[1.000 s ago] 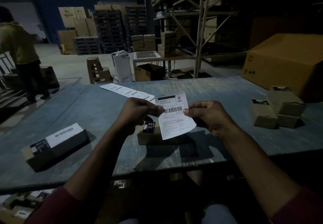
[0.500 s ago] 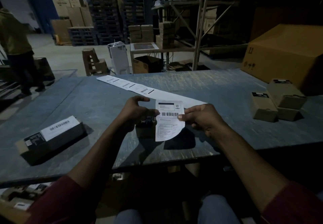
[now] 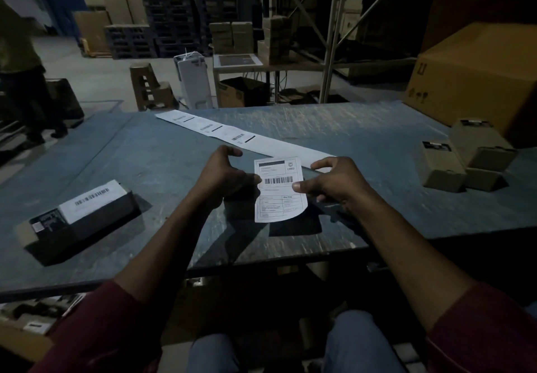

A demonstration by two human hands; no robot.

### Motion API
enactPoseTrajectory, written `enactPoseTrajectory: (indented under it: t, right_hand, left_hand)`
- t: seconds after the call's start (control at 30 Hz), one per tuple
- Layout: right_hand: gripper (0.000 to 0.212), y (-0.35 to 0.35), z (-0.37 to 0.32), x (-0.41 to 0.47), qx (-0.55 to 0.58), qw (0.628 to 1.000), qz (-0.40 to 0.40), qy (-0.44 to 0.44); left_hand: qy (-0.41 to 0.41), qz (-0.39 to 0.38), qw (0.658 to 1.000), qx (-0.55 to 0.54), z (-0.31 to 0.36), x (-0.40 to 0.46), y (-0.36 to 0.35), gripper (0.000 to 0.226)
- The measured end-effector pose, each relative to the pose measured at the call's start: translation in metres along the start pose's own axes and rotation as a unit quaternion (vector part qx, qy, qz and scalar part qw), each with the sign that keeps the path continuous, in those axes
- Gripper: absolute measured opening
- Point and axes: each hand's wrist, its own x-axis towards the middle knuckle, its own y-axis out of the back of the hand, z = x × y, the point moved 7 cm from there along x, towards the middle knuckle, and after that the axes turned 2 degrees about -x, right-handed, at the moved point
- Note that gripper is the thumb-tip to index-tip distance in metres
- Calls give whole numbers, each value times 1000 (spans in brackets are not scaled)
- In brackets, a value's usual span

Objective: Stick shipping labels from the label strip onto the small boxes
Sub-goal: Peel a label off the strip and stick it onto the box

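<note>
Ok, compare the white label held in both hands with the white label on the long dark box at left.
The held white label hangs upright and curling, pinched by left hand and right hand; the label on the long dark box lies flat, stuck down. Both are white with barcodes.

Both your forearms reach forward, converging toward the middle, dark red sleeves pushed up near the elbows. Your left hand [image 3: 223,176] is curled, thumb and fingers [image 3: 257,179] pinching the left edge of the label [image 3: 279,189]. Your right hand [image 3: 334,182] mirrors it, thumb tip on the label's right edge, index finger lifted and extended above. Wrists are roughly level and raised off the surface.
</note>
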Motion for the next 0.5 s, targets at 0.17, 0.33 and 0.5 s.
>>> enactPoseTrajectory:
  t: [0.17,0.33,0.5]
  right_hand:
    - [83,-3,1,5,-5,1000,-7,-6]
    - [80,-2,1,5,-10,1000,-3,-8]
    - [74,-4,-3,7,-14,1000,-9,-1]
  left_hand:
    - [-15,21,999,41,-3,5,0,74]
    - [-36,26,997,69,-1,7,-2,73]
    - [-52,23,994,89,0,10,-3,78]
